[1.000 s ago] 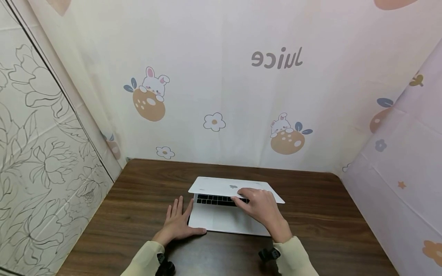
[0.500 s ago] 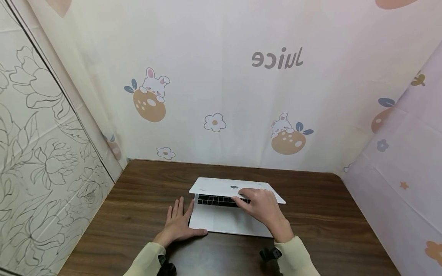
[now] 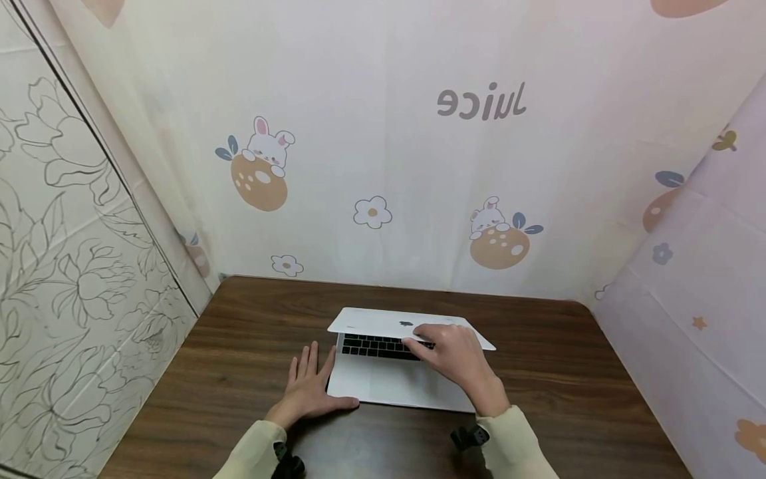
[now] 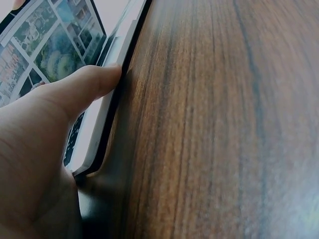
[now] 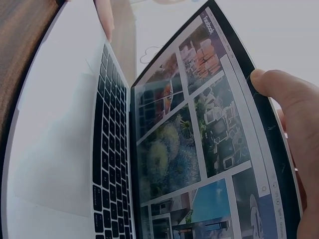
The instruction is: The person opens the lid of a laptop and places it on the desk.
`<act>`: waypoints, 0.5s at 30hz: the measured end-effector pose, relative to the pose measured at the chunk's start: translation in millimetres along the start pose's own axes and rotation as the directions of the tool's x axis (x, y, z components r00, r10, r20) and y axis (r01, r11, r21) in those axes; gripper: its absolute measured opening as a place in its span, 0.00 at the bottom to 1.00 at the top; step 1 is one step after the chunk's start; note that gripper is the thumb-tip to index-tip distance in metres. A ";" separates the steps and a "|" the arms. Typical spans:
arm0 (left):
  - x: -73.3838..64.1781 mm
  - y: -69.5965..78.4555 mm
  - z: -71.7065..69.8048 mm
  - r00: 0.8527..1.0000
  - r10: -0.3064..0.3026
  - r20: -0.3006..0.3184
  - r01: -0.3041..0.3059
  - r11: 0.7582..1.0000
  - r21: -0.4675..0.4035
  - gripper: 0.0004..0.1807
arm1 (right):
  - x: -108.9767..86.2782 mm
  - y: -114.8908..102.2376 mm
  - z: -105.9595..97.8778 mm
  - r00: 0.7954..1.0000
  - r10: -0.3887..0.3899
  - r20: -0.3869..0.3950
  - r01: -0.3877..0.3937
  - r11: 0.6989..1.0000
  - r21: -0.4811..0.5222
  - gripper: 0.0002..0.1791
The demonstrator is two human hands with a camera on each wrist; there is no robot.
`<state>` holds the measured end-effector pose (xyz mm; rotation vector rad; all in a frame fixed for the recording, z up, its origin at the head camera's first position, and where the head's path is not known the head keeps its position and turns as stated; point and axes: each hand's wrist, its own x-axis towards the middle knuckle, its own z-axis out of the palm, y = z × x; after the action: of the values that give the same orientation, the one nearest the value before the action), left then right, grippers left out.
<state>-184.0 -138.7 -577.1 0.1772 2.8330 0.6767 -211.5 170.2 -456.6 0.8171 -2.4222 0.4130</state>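
Observation:
A silver laptop (image 3: 383, 386) sits on the wooden table with its lid (image 3: 383, 322) partly raised over the base. In the right wrist view the lit screen (image 5: 199, 144) shows a collage of photos beside the black keyboard (image 5: 110, 144). My right hand (image 3: 457, 359) pinches the lid's front edge, thumb on the screen's dark border and fingers on the outer side. Spread around the base's front left corner, my left hand (image 3: 311, 392) has its fingers straight along the left side. Its thumb (image 4: 94, 82) lies across the front edge.
The brown wooden table (image 3: 251, 313) reaches back to a pale printed curtain (image 3: 383, 133). A panel with line-drawn flowers (image 3: 90, 286) stands on the left. On each wrist is a small black device (image 3: 469, 439), below a cream sleeve (image 3: 514, 442).
The lid has tilted up slightly in my right hand, so a little more of the keyboard shows. My left hand has stayed at the corner.

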 end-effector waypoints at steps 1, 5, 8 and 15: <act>0.1 -0.2 0.1 1.000 -0.001 0.003 0.001 1.000 0.005 0.73 | 0.9 0.1 -0.7 1.000 -0.003 -0.003 0.003 1.000 0.002 0.12; 0.4 -1.3 0.8 1.000 0.001 0.004 -0.001 1.000 0.018 0.74 | 4.1 1.6 -2.4 1.000 -0.022 -0.013 0.022 1.000 0.002 0.11; 0.5 -1.6 0.9 1.000 0.005 -0.003 -0.005 1.000 0.014 0.73 | 6.3 2.3 -3.5 1.000 -0.024 -0.011 0.024 1.000 0.005 0.11; -0.1 -1.2 0.4 1.000 0.006 -0.008 -0.006 1.000 0.001 0.72 | 10.8 1.7 -5.4 0.999 0.014 0.030 -0.014 1.000 0.003 0.12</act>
<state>-183.9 -139.7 -578.0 0.1831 2.8418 0.6789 -217.6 168.9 -446.2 0.8130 -2.4568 0.4131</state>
